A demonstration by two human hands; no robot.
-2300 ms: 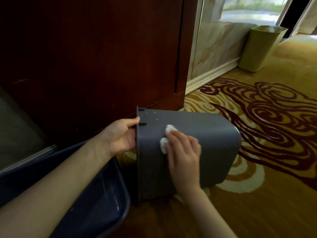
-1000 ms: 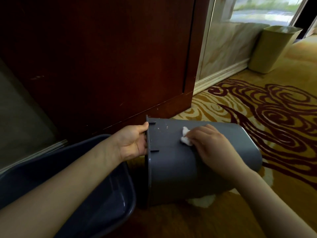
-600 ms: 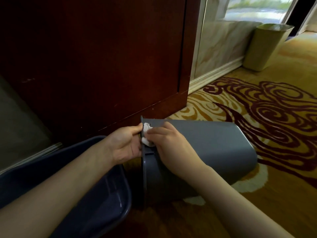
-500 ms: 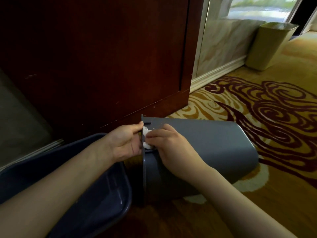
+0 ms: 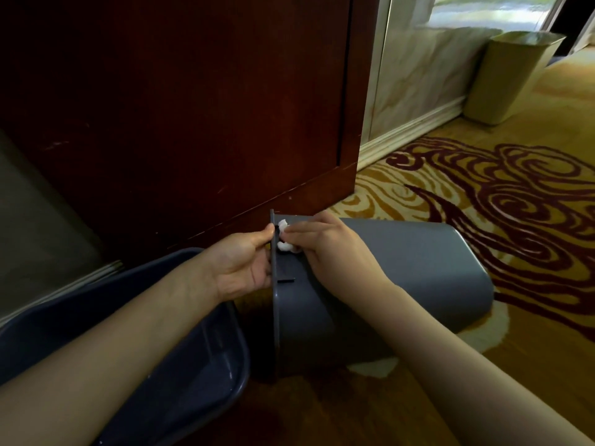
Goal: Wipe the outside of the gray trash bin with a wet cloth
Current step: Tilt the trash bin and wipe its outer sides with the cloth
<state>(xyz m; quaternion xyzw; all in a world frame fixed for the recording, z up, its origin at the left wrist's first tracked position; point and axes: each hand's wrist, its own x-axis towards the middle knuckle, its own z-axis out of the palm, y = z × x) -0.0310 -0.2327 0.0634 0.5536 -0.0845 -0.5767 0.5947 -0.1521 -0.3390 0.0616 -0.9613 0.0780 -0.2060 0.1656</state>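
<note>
The gray trash bin (image 5: 418, 268) lies on its side on the patterned carpet, its open rim pointing left and its base to the right. My left hand (image 5: 244, 265) grips the rim at its upper edge, thumb on top. My right hand (image 5: 328, 249) presses a small white wet cloth (image 5: 285, 243) against the bin's upper side, right next to the rim. Only a crumpled bit of the cloth shows between my fingers.
A dark blue plastic basin (image 5: 180, 365) sits on the floor at the lower left, touching the bin's rim. A dark red wooden panel (image 5: 193, 107) rises just behind. A beige waste bin (image 5: 508, 78) stands by the marble wall at the far right.
My right hand slid the cloth leftward along the bin's side from its middle to the rim. The left hand has kept its grip on the rim throughout.
</note>
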